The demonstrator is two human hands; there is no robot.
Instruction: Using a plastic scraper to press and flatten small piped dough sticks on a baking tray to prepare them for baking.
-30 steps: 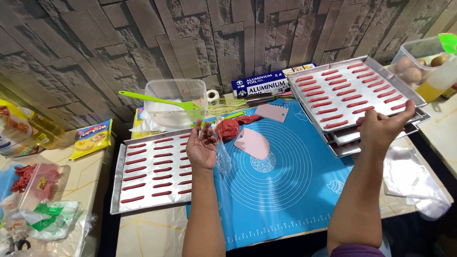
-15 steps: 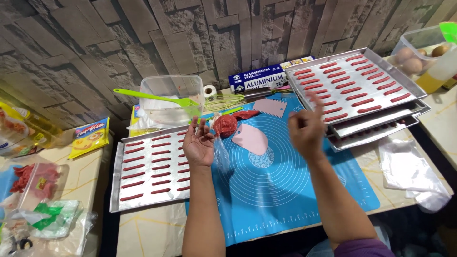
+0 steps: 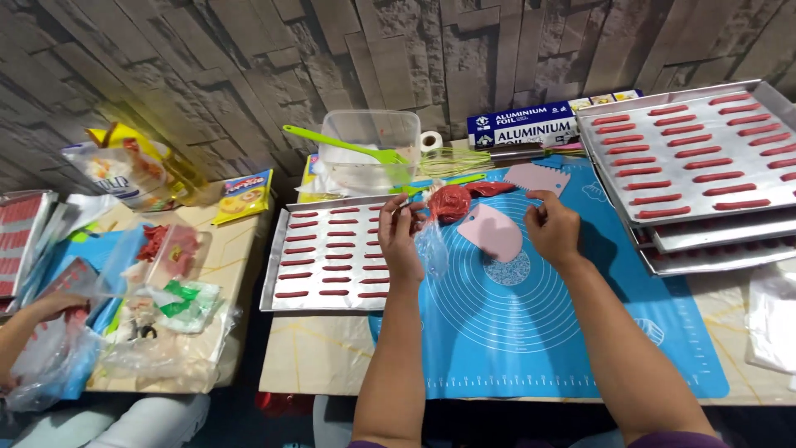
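The left hand [image 3: 401, 236] is over the left edge of the blue silicone mat [image 3: 531, 332], its fingers closed around the clear piping bag [image 3: 433, 245]. The bag hangs down from the hand, and its upper part holds red dough [image 3: 450, 202]. The right hand [image 3: 554, 231] is over the middle of the mat, fingers curled narrow; I cannot tell if it holds something. Between the two hands lies a pink scraper [image 3: 492, 232], flat on the mat, and a second pink scraper [image 3: 535, 177] lies near the far edge of the mat.

At the left of the mat, on the bench [image 3: 323, 357], stands a metal tray [image 3: 332, 257] with rows of thin red strips. At the right edge of the bench there is a stack of trays [image 3: 705, 166] with the same strips on the top one. Behind the left tray is a clear plastic tub [image 3: 371, 149] with a green spatula [image 3: 344, 144] across it. Boxes of foil [image 3: 522, 129] lie along the wall.

At the far left, another person's hand [image 3: 50, 307] rests among plastic bags.
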